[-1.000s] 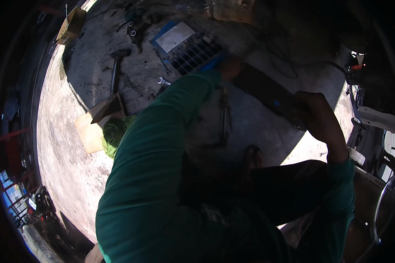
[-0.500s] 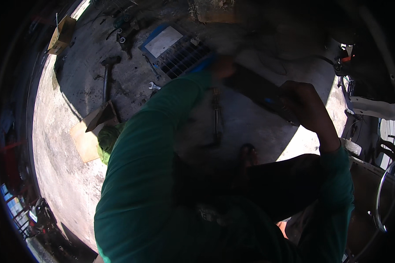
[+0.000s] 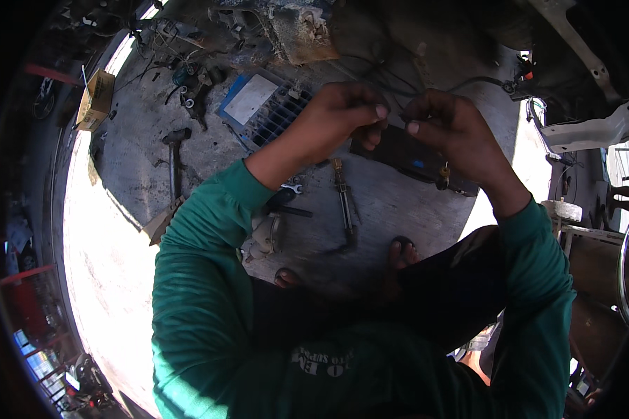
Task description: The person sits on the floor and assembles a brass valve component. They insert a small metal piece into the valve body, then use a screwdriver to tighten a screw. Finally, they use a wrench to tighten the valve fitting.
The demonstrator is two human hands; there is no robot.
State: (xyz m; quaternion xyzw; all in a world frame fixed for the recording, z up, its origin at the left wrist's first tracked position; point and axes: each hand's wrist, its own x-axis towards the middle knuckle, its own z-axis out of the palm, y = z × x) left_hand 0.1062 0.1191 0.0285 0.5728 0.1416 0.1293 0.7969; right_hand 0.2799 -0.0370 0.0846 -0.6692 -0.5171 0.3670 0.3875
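Note:
My left hand [image 3: 349, 120] is raised in front of me, thumb pressed to the fingers; what it pinches, if anything, is too small to tell. Close beside it on the right, my right hand [image 3: 451, 129] is pinched too, its thumb against the curled index finger. The fingertips of the two hands are a short gap apart. Below my right palm shows a small yellowish piece with a thin stem [image 3: 443, 177]; whether the hand holds it is unclear. Under both hands lies a long dark flat box-like piece [image 3: 405, 157], partly covered by them.
A blue compartment case [image 3: 248, 101] stands beyond my left forearm. On the concrete lie a hammer [image 3: 174, 164], an open-end wrench [image 3: 293, 188], and a slim metal tool with a brass-coloured end [image 3: 344, 202]. A cardboard box [image 3: 96, 101] stands far left; vehicle parts [image 3: 587, 129] rise at the right.
My right hand has let go of the long dark piece and moved up and left. My left hand has drawn back from its far end, and both are now pinched close together.

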